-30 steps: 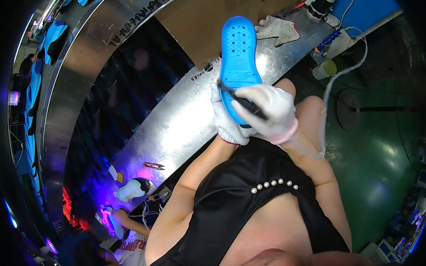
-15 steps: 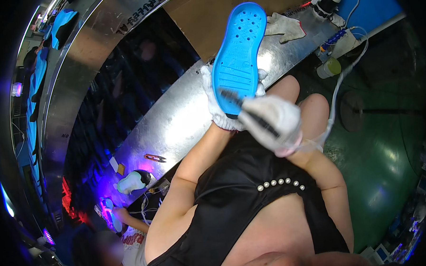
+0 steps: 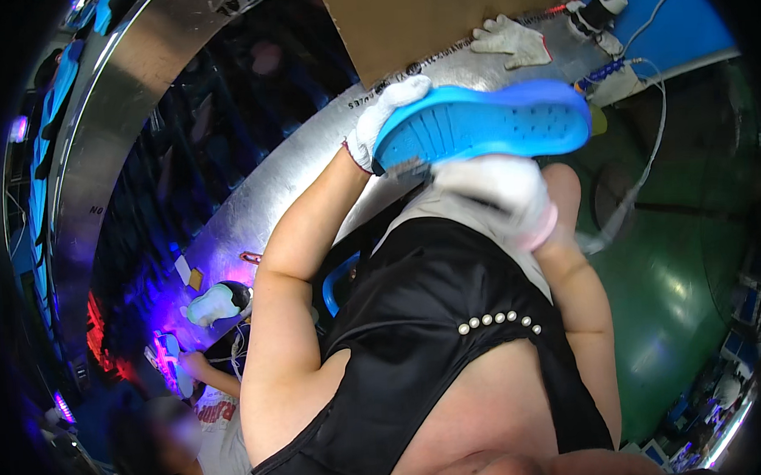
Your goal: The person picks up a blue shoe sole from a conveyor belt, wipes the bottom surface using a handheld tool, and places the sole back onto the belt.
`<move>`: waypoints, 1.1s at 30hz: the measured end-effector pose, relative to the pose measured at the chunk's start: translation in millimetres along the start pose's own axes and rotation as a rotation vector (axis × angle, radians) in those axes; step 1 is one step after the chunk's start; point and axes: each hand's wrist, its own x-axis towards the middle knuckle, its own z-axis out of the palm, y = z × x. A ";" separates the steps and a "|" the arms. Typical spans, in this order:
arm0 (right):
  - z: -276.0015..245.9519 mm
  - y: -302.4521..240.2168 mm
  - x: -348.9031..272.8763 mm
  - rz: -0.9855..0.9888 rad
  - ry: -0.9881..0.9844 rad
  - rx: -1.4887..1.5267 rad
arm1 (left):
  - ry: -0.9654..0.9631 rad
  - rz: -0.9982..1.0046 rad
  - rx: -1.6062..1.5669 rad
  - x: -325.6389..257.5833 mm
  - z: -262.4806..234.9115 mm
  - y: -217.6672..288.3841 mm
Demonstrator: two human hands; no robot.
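In my gloved left hand (image 3: 387,111) is a bright blue shoe sole (image 3: 490,124), gripped at its heel end. It lies sideways with the toe end to the right, its ribs and small holes facing up. My right hand (image 3: 507,188), white-gloved and blurred by motion, closes around a dark brush. The brush's bristles (image 3: 408,167) are at the heel edge of the sole, close to my left wrist. Most of the brush handle is hidden by the glove.
Along the metal bench (image 3: 310,183) lie small red snips (image 3: 250,258) and a pale shoe piece (image 3: 214,304). A loose white glove (image 3: 512,43) rests by a cardboard sheet (image 3: 422,19). A white-and-black shoe (image 3: 601,9) stands at far right. A co-worker's hand (image 3: 197,364) is at lower left.
The sole has turned clockwise from nearly upright to lying sideways, its toe end swinging right. My right hand and the brush have stayed near the heel.
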 end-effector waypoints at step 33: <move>-42.4 -46.2 4.1 -0.098 -0.071 -0.462 | 0.312 -0.094 0.378 -39.1 18.7 61.9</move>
